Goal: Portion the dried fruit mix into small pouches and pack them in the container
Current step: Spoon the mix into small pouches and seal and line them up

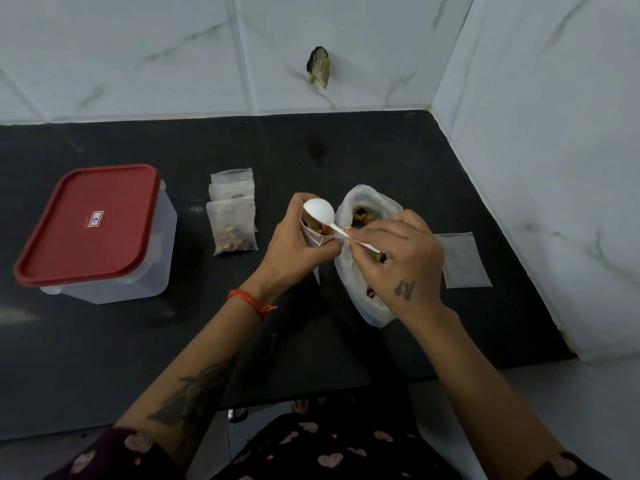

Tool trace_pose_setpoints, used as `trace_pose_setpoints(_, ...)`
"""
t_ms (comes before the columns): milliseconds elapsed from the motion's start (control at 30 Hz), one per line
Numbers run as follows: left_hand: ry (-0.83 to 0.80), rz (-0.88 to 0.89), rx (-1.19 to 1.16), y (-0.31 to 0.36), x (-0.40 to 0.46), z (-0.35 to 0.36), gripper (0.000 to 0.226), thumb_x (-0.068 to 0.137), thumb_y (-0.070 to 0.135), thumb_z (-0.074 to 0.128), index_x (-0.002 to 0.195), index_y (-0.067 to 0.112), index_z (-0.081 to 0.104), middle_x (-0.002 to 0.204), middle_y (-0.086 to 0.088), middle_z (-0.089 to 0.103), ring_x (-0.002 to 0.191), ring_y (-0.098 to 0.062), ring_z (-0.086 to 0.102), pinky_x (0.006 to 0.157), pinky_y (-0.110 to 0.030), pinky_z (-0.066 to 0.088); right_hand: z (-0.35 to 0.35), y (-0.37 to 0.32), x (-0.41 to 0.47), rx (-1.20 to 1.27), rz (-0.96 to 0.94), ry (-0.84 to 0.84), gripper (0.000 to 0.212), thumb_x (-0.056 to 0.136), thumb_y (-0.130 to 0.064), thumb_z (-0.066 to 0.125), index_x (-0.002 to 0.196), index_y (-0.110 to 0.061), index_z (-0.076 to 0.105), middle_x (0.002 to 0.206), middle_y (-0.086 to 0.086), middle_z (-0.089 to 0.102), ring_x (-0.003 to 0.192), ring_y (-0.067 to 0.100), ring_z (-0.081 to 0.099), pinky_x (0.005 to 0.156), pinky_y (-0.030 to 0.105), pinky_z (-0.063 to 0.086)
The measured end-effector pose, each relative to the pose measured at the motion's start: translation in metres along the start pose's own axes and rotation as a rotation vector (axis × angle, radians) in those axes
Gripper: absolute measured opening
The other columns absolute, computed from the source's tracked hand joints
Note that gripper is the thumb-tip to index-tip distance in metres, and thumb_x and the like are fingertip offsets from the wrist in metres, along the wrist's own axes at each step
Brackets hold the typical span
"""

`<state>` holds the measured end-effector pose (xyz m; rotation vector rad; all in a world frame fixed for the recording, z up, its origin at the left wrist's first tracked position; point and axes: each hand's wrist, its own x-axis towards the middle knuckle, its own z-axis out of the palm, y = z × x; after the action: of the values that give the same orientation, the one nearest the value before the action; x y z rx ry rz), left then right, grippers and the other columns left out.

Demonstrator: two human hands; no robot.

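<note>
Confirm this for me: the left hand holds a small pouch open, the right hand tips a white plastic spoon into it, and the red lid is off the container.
One detail is wrong. The head view shows the red lid sitting on the container, not off it. The rest stands: the left hand holds the small pouch open while the right hand tips the white plastic spoon into it.

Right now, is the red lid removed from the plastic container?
No, the red lid sits closed on top of the clear container, which stands on the black counter left of the filled pouches.
</note>
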<state>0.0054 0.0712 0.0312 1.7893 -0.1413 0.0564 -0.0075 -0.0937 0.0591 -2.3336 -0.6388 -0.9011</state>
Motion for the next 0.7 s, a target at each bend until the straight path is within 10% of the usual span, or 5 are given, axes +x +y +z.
trace_pose_setpoints(200,-0.016,0.009,-0.059,0.003,0.000,0.003,0.060,0.063,0.032,0.072,0.113,0.022,0.041,0.110,-0.003,0.058,0.104,-0.014,0.061,0.087,-0.028,0.052,-0.006,-0.002,0.001,0.260,0.202,-0.030,0.010,0.079,-0.019,0.071,0.089,-0.021,0.074,0.077,-0.011,0.070,0.074,0.005,0.063,0.067,0.019,0.048)
trace_pose_setpoints(433,-0.028,0.020,-0.056,0.005,0.001,0.003,0.060,0.062,0.034,0.071,0.111,0.024,0.039,0.114,-0.011,0.055,0.106,-0.021,0.059,0.093,-0.037,0.051,-0.029,-0.004,0.012,0.906,1.052,-0.203,0.009,0.081,-0.015,0.069,0.082,-0.023,0.073,0.077,-0.004,0.073,0.074,-0.001,0.064,0.055,0.013,0.045)
trace_pose_setpoints(700,-0.034,-0.018,-0.039,0.000,-0.002,0.006,0.063,0.062,0.031,0.072,0.114,0.018,0.039,0.112,-0.013,0.057,0.105,-0.023,0.061,0.092,-0.045,0.051,-0.016,0.030,-0.024,0.273,1.034,-0.566,0.014,0.081,-0.034,0.070,0.091,-0.024,0.073,0.082,-0.012,0.068,0.083,0.005,0.060,0.069,0.021,0.042)
